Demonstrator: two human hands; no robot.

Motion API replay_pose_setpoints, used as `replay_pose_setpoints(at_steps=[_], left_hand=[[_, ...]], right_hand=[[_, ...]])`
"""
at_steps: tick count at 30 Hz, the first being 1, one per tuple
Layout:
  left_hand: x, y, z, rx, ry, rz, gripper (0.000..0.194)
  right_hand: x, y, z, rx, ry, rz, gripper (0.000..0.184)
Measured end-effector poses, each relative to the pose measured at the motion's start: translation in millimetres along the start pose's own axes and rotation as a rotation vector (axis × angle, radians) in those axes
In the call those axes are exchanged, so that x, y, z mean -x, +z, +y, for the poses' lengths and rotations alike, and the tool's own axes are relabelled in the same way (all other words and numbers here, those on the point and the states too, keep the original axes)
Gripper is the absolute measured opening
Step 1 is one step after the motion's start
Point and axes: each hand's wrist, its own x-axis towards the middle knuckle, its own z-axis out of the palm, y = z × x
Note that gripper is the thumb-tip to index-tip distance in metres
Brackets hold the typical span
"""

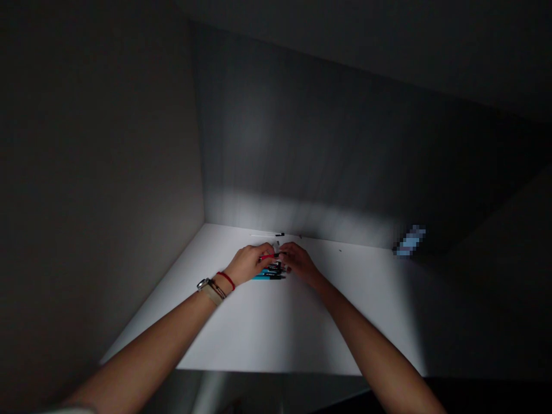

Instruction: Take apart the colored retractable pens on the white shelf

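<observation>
On the worktop (241, 339), several pens (269, 278) lie side by side, nearer than the held pen (266, 257) between the left hand (250, 261) and right hand (298, 260). Beyond the hands, near the far edge, lies a thin rod (264, 234); one small piece (301, 236) sits right of it, a second piece (340, 250) farther right. A blurred object (410, 240) is far right. The wall (293, 126) rises behind.

Worktop (241, 339): white, partly shadowed. Back panel (293, 138): grey, upright along the worktop's far edge. Side panel (107, 161): dark, at left. Pixelated object (410, 240): bluish, oblong, slanted, far right; identity unclear.
</observation>
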Motion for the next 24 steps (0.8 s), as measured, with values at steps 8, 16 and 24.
replay_pose_setpoints(at_steps=[8, 16, 24], left_hand=[[1.9, -1.1, 5.4, -0.009, -0.013, -0.013, 0.019], [1.7, -0.3, 5.1, 0.029, 0.008, -0.04, 0.017], [1.6, 2.7, -0.1, 0.038, -0.015, -0.052, 0.018]], right_hand=[[-0.3, 2.2, -1.6, 0.037, -0.071, 0.047, 0.036], [2.0, 5.1, -5.4, 0.029, -0.03, 0.029, 0.038], [-0.9, -2.0, 2.3, 0.061, -0.052, 0.032, 0.033]])
